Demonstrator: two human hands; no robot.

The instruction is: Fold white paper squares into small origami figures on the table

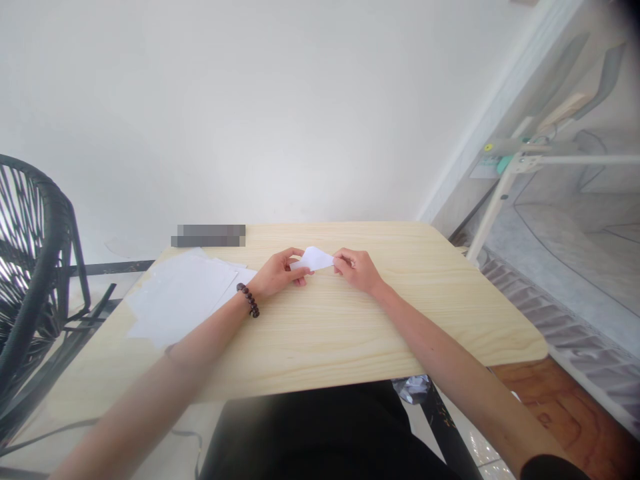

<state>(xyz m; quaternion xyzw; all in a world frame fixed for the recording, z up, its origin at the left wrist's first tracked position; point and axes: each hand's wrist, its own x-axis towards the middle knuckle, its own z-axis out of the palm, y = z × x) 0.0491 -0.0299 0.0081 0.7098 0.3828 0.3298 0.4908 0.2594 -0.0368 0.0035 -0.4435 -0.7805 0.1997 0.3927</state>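
Note:
A small folded piece of white paper (pixel 316 259) is held just above the middle of the table, its right end narrowing to a point. My left hand (pixel 281 272), with a dark beaded bracelet (pixel 249 300) at the wrist, grips the paper's left side between thumb and fingers. At the pointed right end, the fingertips of my right hand (pixel 356 268) pinch the paper. Part of the paper's left side is hidden behind my left fingers.
Loose white sheets (pixel 180 290) lie overlapping on the left of the wooden table (pixel 320 340). A blurred-out dark item (pixel 209 235) sits at the back left edge. There is a black woven chair (pixel 45 267) on the left and a white metal frame (pixel 495 207) on the right.

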